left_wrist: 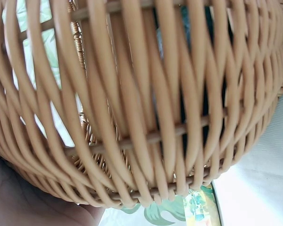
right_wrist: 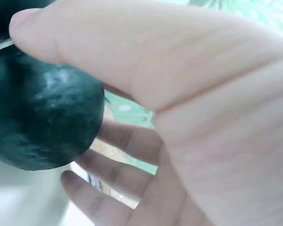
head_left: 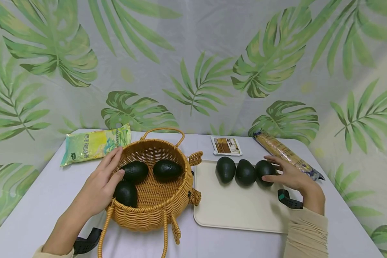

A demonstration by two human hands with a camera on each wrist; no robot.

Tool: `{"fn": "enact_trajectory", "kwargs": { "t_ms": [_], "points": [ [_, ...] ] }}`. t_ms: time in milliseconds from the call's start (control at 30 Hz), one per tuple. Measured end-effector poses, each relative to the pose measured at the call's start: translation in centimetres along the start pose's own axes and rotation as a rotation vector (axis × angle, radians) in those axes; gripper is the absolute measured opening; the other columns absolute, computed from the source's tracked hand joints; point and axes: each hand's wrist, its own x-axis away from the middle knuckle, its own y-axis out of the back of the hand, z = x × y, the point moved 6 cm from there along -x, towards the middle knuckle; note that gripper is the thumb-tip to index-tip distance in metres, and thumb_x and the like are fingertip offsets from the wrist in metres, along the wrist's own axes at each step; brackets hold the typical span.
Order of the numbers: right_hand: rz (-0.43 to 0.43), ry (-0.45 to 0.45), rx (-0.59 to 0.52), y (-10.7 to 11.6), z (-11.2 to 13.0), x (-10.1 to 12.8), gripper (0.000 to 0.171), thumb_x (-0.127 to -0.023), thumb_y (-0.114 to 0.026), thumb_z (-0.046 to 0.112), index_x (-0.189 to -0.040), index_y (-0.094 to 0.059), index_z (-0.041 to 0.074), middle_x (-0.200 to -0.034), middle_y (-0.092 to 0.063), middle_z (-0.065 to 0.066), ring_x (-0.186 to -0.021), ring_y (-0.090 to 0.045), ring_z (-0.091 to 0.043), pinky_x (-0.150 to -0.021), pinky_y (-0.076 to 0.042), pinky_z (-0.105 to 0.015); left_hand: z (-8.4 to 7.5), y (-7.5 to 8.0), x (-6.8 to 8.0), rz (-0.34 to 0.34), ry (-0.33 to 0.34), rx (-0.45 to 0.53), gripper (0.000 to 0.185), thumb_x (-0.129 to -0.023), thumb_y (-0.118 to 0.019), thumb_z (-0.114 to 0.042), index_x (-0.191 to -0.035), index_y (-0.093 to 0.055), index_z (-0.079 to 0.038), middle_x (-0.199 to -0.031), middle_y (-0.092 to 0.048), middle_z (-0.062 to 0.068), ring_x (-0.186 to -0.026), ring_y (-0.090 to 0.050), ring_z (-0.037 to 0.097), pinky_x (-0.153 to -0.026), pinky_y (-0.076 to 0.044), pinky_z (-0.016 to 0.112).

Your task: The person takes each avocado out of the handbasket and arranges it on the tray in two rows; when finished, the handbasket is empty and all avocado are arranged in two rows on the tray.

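Note:
On the cream tray [head_left: 238, 215], three dark green avocados stand in a row along the far side. My right hand [head_left: 288, 173] is round the rightmost avocado [head_left: 263, 172], thumb across its near side and fingers behind; the right wrist view shows the thumb and spread fingers on either side of this avocado [right_wrist: 42, 113]. My left hand [head_left: 101, 181] rests with extended fingers against the left side of a wicker basket [head_left: 148, 218], its thumb at the rim. Inside the basket lie three more avocados. Woven wicker [left_wrist: 132, 94] fills most of the left wrist view.
A green and yellow packet [head_left: 95, 145] lies behind the basket at left. Beyond the tray are a small white and brown packet [head_left: 226, 146] and a long packet [head_left: 287, 152] lying at a slant. The basket's handles [head_left: 164, 129] stick out at its far and near sides.

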Motion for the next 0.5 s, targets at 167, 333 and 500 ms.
{"fn": "enact_trajectory", "kwargs": {
  "t_ms": [167, 333, 500],
  "points": [
    [-0.037, 0.015, -0.018, 0.6, 0.5, 0.2, 0.09, -0.096, -0.074, 0.038, -0.164, -0.024, 0.007, -0.164, -0.029, -0.029, -0.147, -0.029, -0.054, -0.107, -0.037, -0.071, 0.0, 0.0, 0.0, 0.001, -0.002, -0.002, 0.062, -0.111, -0.045, -0.022, -0.165, -0.019, -0.007, -0.171, -0.018, 0.016, -0.156, -0.019, 0.044, -0.114, -0.027, 0.071],
    [-0.105, 0.046, -0.063, 1.4, 1.3, 0.3, 0.088, -0.099, -0.07, 0.039, -0.164, -0.021, 0.006, -0.166, -0.028, -0.023, -0.149, -0.03, -0.054, -0.113, -0.033, -0.067, 0.0, 0.0, 0.0, -0.001, -0.005, -0.006, 0.062, -0.111, -0.045, -0.022, -0.165, -0.02, -0.006, -0.171, -0.019, 0.016, -0.156, -0.02, 0.044, -0.114, -0.027, 0.071],
    [-0.191, 0.103, -0.048, 2.0, 3.2, 0.3, 0.082, -0.1, -0.069, 0.039, -0.163, -0.029, 0.007, -0.163, -0.037, -0.02, -0.147, -0.037, -0.049, -0.113, -0.036, -0.062, 0.0, 0.0, 0.0, -0.001, -0.009, -0.008, 0.062, -0.111, -0.044, -0.022, -0.165, -0.02, -0.005, -0.171, -0.019, 0.017, -0.156, -0.019, 0.044, -0.115, -0.026, 0.071]
  ]
}}
